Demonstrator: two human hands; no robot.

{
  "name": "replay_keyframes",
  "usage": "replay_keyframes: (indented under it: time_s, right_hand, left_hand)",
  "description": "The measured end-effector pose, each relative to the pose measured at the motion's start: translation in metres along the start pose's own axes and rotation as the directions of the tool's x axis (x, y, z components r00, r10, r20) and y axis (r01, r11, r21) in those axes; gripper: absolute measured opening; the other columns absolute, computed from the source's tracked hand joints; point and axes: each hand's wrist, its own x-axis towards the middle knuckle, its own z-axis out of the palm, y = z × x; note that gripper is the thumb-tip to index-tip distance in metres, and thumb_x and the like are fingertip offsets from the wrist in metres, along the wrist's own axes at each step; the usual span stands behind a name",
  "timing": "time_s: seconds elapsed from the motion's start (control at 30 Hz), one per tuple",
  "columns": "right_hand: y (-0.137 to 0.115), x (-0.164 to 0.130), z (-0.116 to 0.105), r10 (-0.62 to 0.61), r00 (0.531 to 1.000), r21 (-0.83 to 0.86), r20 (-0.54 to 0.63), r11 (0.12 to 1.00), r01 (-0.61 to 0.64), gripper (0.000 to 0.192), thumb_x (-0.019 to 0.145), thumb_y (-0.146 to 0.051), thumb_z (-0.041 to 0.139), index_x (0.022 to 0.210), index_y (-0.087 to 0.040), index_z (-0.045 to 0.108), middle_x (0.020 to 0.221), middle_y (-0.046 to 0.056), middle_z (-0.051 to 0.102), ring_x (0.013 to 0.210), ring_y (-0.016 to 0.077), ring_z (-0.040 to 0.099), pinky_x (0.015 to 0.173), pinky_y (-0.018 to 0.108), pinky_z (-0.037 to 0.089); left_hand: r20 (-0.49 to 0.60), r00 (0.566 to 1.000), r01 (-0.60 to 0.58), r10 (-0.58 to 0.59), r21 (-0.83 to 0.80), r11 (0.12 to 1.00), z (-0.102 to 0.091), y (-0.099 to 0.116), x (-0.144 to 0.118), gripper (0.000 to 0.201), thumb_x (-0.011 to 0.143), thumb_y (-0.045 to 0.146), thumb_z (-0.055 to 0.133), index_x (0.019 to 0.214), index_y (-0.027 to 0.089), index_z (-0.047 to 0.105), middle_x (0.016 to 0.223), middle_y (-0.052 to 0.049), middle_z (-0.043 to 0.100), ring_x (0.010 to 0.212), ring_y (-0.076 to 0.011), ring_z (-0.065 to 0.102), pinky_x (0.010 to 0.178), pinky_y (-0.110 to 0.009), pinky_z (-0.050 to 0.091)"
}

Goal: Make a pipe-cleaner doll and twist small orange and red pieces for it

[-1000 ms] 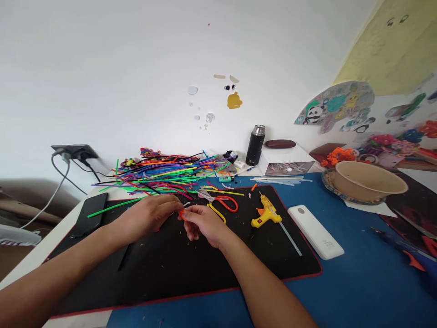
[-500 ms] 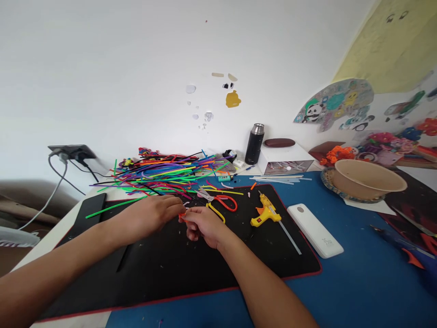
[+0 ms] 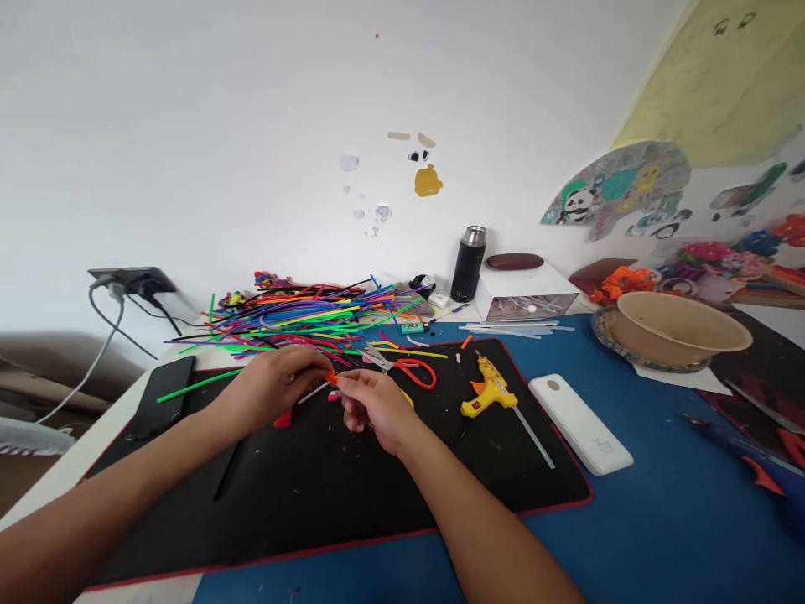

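- A blue table (image 3: pixel 660 520) spreads under both arms, and a black mat (image 3: pixel 352 486) with a red edge lies on it directly beneath the hands.
- A tan bowl (image 3: pixel 682 323) sits far to the right of the right hand on a patterned plate; its contents cannot be seen.
- A heap of coloured sticks (image 3: pixel 302 319) lies just beyond the hands, toward the wall.
- A white case (image 3: pixel 579 424) lies right of the right hand; its small grey marking is too small to read.
- A black flask (image 3: pixel 468 263) stands well beyond the hands, by a white box (image 3: pixel 527 294).
- A yellow glue gun (image 3: pixel 489 394) lies just right of the right hand; red scissors (image 3: pixel 412 369) lie just past it.
- The left hand (image 3: pixel 277 382) and right hand (image 3: pixel 371 401) meet fingertip to fingertip, each pinching a small orange piece (image 3: pixel 332 379) held just above the mat, other fingers loosely curled.
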Motion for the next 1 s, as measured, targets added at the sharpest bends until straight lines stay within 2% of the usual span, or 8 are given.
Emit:
replay_keyframes:
  time_s: [0.1,0.23,0.37,0.57,0.63,0.73,0.83,1.0]
  right_hand:
    - [-0.001,0.001,0.000,-0.045,0.999,-0.047,-0.017,0.998,0.044,0.039,0.076,-0.045,0.082,0.097,-0.016,0.066,0.060,-0.007,0.059,0.040,0.0086,0.052,0.041,0.023,0.028]
    - [0.005,0.003,0.000,-0.135,0.991,-0.172,-0.020,0.977,0.130,0.032,0.082,-0.044,0.076,0.097,-0.018,0.066,0.056,-0.008,0.057,0.039,0.0090,0.051,0.041,0.023,0.031]
    - [0.009,0.004,0.001,-0.212,0.976,-0.311,-0.057,0.932,0.185,0.021,0.088,-0.039,0.070,0.092,-0.018,0.066,0.053,-0.008,0.055,0.038,0.0080,0.047,0.044,0.022,0.034]
    - [0.009,0.001,0.000,-0.266,0.961,-0.451,-0.071,0.868,0.207,0.013,0.091,-0.033,0.066,0.090,-0.020,0.067,0.056,-0.007,0.056,0.041,0.0092,0.049,0.047,0.023,0.037]
    - [0.008,0.000,-0.001,-0.295,0.954,-0.543,-0.050,0.810,0.222,0.013,0.092,-0.034,0.067,0.091,-0.021,0.069,0.059,-0.006,0.057,0.046,0.0104,0.052,0.051,0.024,0.038]
    - [0.008,-0.002,-0.001,-0.363,0.932,-0.686,0.009,0.676,0.270,0.011,0.093,-0.034,0.070,0.091,-0.024,0.073,0.069,-0.002,0.066,0.059,0.0142,0.059,0.060,0.026,0.041]
    - [0.007,-0.003,-0.001,-0.406,0.911,-0.756,0.071,0.574,0.315,0.007,0.094,-0.030,0.071,0.091,-0.025,0.075,0.081,0.001,0.073,0.074,0.0176,0.065,0.069,0.027,0.042]
    - [0.004,-0.004,-0.001,-0.396,0.913,-0.769,0.094,0.553,0.319,0.008,0.094,-0.031,0.071,0.092,-0.026,0.077,0.082,0.001,0.073,0.078,0.0191,0.066,0.070,0.027,0.041]
  left_hand:
    - [-0.037,0.990,0.133,-0.138,-0.106,0.985,0.001,0.001,-0.001,0.022,0.096,0.035,0.055,0.096,0.021,0.073,0.085,-0.003,0.076,0.070,-0.0171,0.069,0.065,-0.023,0.053]
    - [-0.025,0.983,0.175,-0.180,-0.141,0.974,0.001,0.002,-0.003,0.024,0.095,0.036,0.055,0.095,0.021,0.073,0.083,-0.002,0.075,0.069,-0.0171,0.069,0.063,-0.023,0.053]
    - [-0.043,0.993,0.111,-0.114,-0.078,0.991,0.002,-0.001,-0.007,0.023,0.097,0.034,0.054,0.096,0.022,0.074,0.087,-0.003,0.076,0.075,-0.0180,0.069,0.070,-0.025,0.053]
    - [-0.007,0.999,-0.036,0.036,-0.010,0.999,0.005,-0.008,-0.010,0.026,0.101,0.030,0.049,0.098,0.022,0.073,0.093,-0.005,0.077,0.080,-0.0185,0.072,0.073,-0.025,0.053]
    - [0.032,0.994,-0.110,0.109,0.037,0.993,0.004,-0.009,-0.010,0.028,0.102,0.025,0.046,0.100,0.021,0.073,0.095,-0.006,0.076,0.081,-0.0184,0.071,0.073,-0.025,0.053]
    - [0.136,0.974,-0.197,0.183,0.099,0.975,0.001,-0.008,-0.011,0.033,0.096,0.010,0.044,0.106,0.021,0.073,0.101,-0.007,0.075,0.087,-0.0185,0.071,0.076,-0.025,0.053]
    - [0.209,0.958,-0.226,0.195,0.136,0.965,-0.001,-0.005,-0.014,0.039,0.090,0.002,0.045,0.110,0.022,0.072,0.105,-0.007,0.074,0.090,-0.0185,0.071,0.078,-0.024,0.053]
    - [0.236,0.950,-0.239,0.205,0.124,0.963,-0.002,-0.003,-0.016,0.043,0.086,-0.001,0.043,0.111,0.022,0.070,0.106,-0.007,0.073,0.088,-0.0178,0.070,0.078,-0.024,0.053]
